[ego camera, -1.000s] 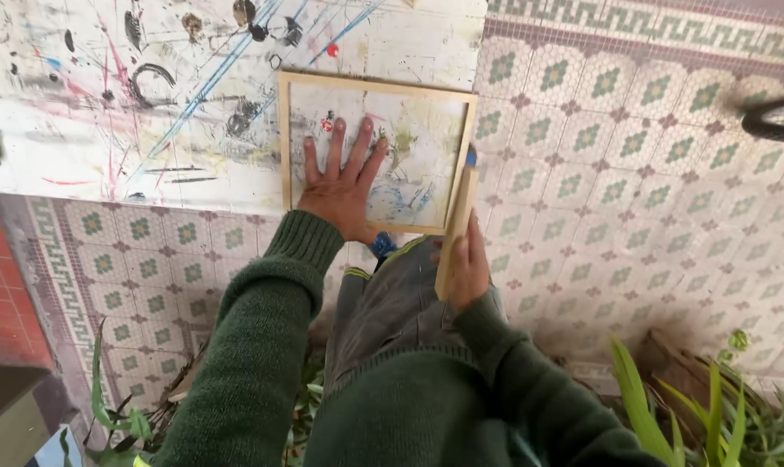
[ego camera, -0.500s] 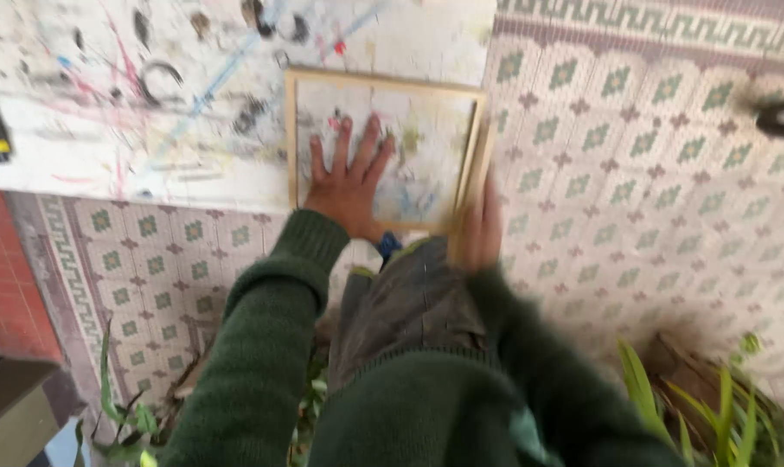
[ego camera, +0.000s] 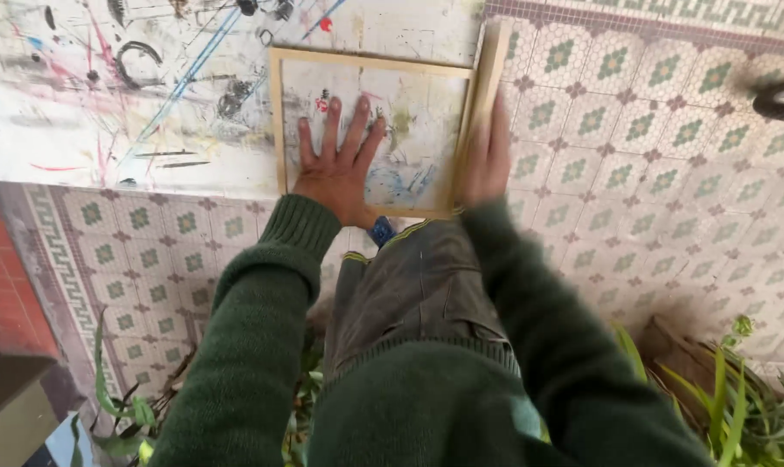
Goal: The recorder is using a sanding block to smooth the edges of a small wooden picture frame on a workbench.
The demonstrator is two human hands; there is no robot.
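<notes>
Fingers [ego camera: 331, 130] splayed flat inside wooden frame [ego camera: 278, 121]

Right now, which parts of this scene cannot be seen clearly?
Head view only:
- Right hand: motion-blurred; its grip on the wooden strip is unclear.
- Wooden frame: left hand covers part of the inside.
- Black curved object: cut by the right edge.

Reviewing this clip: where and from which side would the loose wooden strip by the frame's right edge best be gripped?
Judging by its pose, the wooden strip is best pinched across its long narrow faces near mid-length, coming from the right. The wooden frame blocks its left side, where the left hand lies flat. The right hand already rests at its lower part, blurred.
</notes>
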